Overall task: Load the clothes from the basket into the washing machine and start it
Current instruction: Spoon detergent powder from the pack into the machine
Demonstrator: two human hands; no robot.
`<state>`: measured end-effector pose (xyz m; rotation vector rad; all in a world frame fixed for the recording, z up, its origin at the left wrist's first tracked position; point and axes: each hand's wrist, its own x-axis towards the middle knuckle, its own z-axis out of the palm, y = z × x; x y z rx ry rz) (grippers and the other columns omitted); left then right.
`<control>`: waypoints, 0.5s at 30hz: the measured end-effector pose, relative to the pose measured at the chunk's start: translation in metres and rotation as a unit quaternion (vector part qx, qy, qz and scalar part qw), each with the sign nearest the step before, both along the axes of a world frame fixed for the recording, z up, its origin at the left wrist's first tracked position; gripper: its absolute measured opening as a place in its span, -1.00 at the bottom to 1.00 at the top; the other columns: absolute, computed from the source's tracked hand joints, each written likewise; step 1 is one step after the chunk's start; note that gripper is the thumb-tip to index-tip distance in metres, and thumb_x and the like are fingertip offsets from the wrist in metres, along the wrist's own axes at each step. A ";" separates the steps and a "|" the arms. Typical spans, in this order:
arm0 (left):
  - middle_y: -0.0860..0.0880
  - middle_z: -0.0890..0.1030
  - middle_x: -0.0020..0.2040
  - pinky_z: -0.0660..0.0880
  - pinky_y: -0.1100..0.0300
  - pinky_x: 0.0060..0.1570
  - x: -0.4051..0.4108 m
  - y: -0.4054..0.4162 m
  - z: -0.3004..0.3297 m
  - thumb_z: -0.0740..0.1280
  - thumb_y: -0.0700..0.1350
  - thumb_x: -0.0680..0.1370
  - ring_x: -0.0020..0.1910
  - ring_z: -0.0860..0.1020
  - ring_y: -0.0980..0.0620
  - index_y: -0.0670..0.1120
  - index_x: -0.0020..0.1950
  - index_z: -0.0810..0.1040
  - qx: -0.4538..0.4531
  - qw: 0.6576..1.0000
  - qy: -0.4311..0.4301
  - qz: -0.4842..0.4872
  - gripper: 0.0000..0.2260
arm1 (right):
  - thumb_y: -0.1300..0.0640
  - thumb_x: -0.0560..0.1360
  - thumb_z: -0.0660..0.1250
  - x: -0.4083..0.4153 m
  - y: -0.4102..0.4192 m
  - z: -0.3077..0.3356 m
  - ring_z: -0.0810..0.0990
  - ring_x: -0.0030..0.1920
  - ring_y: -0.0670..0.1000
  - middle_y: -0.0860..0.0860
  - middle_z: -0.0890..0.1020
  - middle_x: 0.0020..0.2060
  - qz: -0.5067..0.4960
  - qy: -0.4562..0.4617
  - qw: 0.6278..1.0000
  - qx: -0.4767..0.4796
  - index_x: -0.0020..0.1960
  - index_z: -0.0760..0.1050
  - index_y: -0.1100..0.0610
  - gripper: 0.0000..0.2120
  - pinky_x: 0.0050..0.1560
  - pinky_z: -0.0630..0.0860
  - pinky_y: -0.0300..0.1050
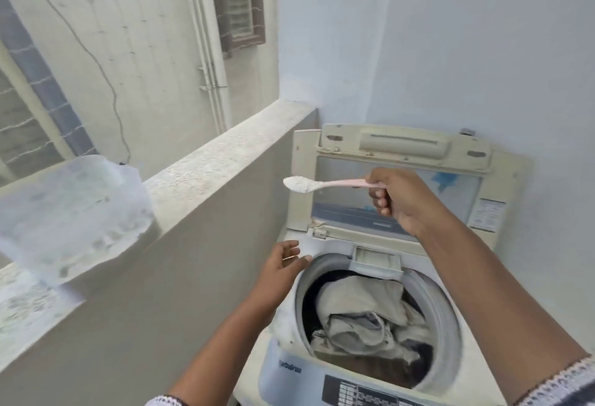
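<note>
Beige and dark clothes (363, 315) lie heaped in the drum of the top-loading washing machine (447, 334), whose lid (399, 180) stands raised against the wall. Above the lid's window the right hand (399, 199), its grip clenched, holds a pink spoon (325, 184) heaped with white powder. The left hand (283, 264), grip released, hovers at the drum's left rim. A clear plastic bag (70, 212) rests on the ledge (219, 154) to the left

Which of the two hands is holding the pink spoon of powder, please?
The right hand grips the pink spoon above the washing machine; the left hand is open and empty.
</note>
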<state>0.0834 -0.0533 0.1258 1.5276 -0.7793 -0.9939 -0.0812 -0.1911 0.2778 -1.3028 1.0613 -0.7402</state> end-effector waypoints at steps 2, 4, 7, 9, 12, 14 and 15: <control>0.01 0.52 0.25 0.42 0.37 0.02 -0.011 -0.016 -0.010 0.40 -0.08 0.57 0.22 0.51 0.13 0.02 0.31 0.46 0.020 0.999 0.001 -0.026 -0.67 | 0.24 0.52 0.24 -0.022 -0.014 -0.018 0.25 -0.53 -0.07 -0.03 0.34 -0.52 -0.028 0.015 0.999 0.010 -0.04 0.55 0.25 -0.87 -0.54 0.21 -0.24; 0.01 0.53 0.24 0.42 0.34 0.00 -0.023 -0.031 -0.020 0.40 -0.06 0.57 0.18 0.53 0.15 0.02 0.31 0.46 0.042 0.998 0.006 -0.044 -0.68 | 0.24 0.52 0.26 -0.044 -0.025 -0.038 0.26 -0.55 -0.08 -0.04 0.34 -0.55 -0.057 0.026 0.998 0.026 -0.01 0.56 0.26 -0.85 -0.55 0.23 -0.24; -0.04 0.56 0.21 0.43 0.35 -0.06 -0.040 -0.051 -0.034 0.40 -0.08 0.57 0.12 0.55 0.11 -0.04 0.30 0.46 0.069 0.995 0.029 -0.061 -0.68 | 0.25 0.52 0.25 -0.073 -0.039 -0.072 0.25 -0.55 -0.08 -0.05 0.33 -0.55 -0.091 0.037 0.994 0.056 -0.03 0.58 0.26 -0.86 -0.55 0.22 -0.23; -0.06 0.57 0.21 0.45 0.33 -0.05 -0.048 -0.064 -0.045 0.40 -0.10 0.57 0.13 0.56 0.08 -0.06 0.28 0.45 0.087 0.992 0.047 -0.074 -0.70 | 0.24 0.53 0.25 -0.090 -0.048 -0.096 0.24 -0.54 -0.09 -0.05 0.33 -0.53 -0.105 0.041 0.991 0.077 -0.04 0.57 0.23 -0.87 -0.54 0.21 -0.24; -0.05 0.56 0.15 0.45 0.19 0.12 -0.055 -0.083 -0.061 0.44 -0.04 0.54 0.11 0.53 0.05 0.00 0.16 0.48 0.110 0.988 0.058 -0.091 -0.75 | 0.25 0.53 0.26 -0.110 -0.061 -0.128 0.24 -0.53 -0.08 -0.04 0.33 -0.51 -0.122 0.049 0.986 0.099 -0.11 0.53 0.19 -0.91 -0.51 0.21 -0.23; -0.01 0.54 0.17 0.43 0.06 0.28 -0.057 -0.096 -0.072 0.47 0.02 0.49 0.16 0.51 0.08 0.05 0.13 0.48 0.127 0.984 0.075 -0.102 -0.72 | 0.25 0.54 0.25 -0.119 -0.070 -0.147 0.24 -0.52 -0.07 -0.03 0.34 -0.51 -0.137 0.062 0.982 0.112 -0.16 0.49 0.16 -0.89 -0.51 0.21 -0.22; 0.01 0.55 0.21 0.41 0.03 0.34 -0.059 -0.102 -0.075 0.46 0.01 0.50 0.21 0.51 0.08 0.08 0.12 0.48 0.136 0.981 0.089 -0.104 -0.74 | 0.25 0.54 0.25 -0.122 -0.075 -0.156 0.24 -0.52 -0.07 -0.02 0.34 -0.51 -0.142 0.067 0.980 0.121 -0.16 0.48 0.16 -0.89 -0.51 0.21 -0.22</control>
